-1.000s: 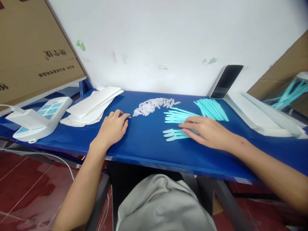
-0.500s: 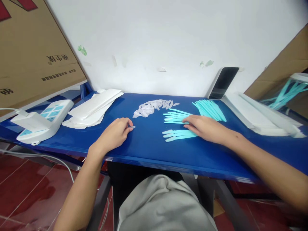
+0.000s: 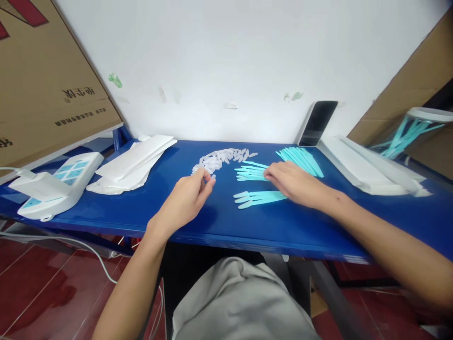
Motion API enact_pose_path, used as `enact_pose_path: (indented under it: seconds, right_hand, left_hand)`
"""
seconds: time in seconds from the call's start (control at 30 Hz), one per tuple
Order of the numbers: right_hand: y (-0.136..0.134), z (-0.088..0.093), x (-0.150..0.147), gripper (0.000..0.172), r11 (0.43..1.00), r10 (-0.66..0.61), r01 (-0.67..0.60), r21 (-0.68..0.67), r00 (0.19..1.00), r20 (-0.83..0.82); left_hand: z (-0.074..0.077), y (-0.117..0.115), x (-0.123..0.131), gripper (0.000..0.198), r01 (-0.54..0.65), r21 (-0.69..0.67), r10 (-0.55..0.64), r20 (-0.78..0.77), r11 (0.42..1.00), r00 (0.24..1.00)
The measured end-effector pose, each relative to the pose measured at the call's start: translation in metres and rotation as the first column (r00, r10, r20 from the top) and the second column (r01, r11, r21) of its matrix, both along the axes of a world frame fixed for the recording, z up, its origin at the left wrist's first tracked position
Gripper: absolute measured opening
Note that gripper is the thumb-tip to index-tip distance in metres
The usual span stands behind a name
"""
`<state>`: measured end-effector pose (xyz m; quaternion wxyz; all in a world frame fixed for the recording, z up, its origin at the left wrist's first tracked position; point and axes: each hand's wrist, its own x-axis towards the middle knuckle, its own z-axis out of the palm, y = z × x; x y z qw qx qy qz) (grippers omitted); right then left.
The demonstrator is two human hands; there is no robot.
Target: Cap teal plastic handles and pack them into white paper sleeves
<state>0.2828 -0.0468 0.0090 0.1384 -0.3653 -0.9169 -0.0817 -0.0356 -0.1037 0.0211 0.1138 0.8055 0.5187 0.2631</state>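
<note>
My left hand [image 3: 193, 193] is pinched on a small translucent white piece [image 3: 213, 176], just in front of a heap of similar white pieces [image 3: 216, 159] on the blue table [image 3: 212, 212]. My right hand [image 3: 292, 182] has its fingers pressed together at the right ends of a fanned group of turquoise sticks [image 3: 249, 172]; whether it grips one is hidden. A smaller group of turquoise sticks [image 3: 256, 198] lies nearer the front edge, partly under that hand. Behind the hand is a dense bundle of turquoise sticks [image 3: 301, 159].
On the left are a power strip [image 3: 67, 182] with a white plug and stacked white bags [image 3: 132, 163]. A phone [image 3: 318, 123] leans on the wall. White packets [image 3: 368, 167] and a clear container [image 3: 406, 132] of turquoise sticks stand right; cardboard [image 3: 46, 71] rises left.
My left hand has moved right and closer to the white heap, still pinching a small piece. My right hand stays by the turquoise sticks, its fingers slightly higher. The view has shifted a little.
</note>
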Motion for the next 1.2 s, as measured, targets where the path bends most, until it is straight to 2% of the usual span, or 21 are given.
enact_pose_path:
  seconds: [0.07,0.17,0.33,0.43,0.53,0.67,0.8,1.03,1.2]
  right_hand:
    - [-0.003,0.000,0.003,0.025,0.997,-0.025,0.019,-0.077,0.997,-0.073]
    - [-0.004,-0.002,0.007,0.024,0.983,-0.052,0.029,-0.180,0.991,-0.126]
    - [-0.006,-0.004,-0.001,0.033,0.994,0.026,-0.042,-0.106,0.989,-0.146]
    - [-0.008,-0.003,-0.005,0.035,0.995,0.076,-0.084,-0.051,0.987,-0.139]
    - [-0.010,-0.002,-0.007,0.036,0.995,0.093,-0.095,-0.009,0.987,-0.130]
    - [-0.015,-0.002,-0.007,0.036,0.993,0.110,-0.105,0.055,0.988,-0.107]
    - [-0.017,-0.004,-0.008,0.037,0.986,0.134,-0.130,0.104,0.991,-0.031]
    - [-0.018,-0.005,-0.009,0.036,0.959,0.191,-0.196,0.203,0.981,0.042]
    - [-0.020,-0.004,-0.009,0.035,0.954,0.199,-0.196,0.228,0.980,0.012]
  left_hand:
    - [-0.005,0.007,0.001,0.025,-0.033,0.051,0.027,0.108,0.998,0.994]
    - [-0.016,0.014,0.000,0.014,-0.028,0.080,0.007,0.256,0.996,0.967]
    - [-0.024,0.019,0.000,0.023,-0.064,0.162,0.006,0.336,0.985,0.942]
    - [-0.025,0.021,0.001,0.031,-0.065,0.127,0.022,0.313,0.990,0.949]
    - [-0.027,0.022,0.004,0.027,-0.014,0.102,-0.011,0.237,0.995,0.971]
    - [-0.029,0.021,0.008,0.022,0.123,0.130,-0.132,0.066,0.984,0.989]
    - [-0.031,0.019,0.011,0.020,0.242,0.130,-0.234,-0.075,0.962,0.969]
    - [-0.033,0.019,0.011,0.020,0.251,0.278,-0.249,-0.045,0.927,0.968]
    - [-0.032,0.019,0.010,0.020,0.243,0.217,-0.245,-0.018,0.945,0.969]
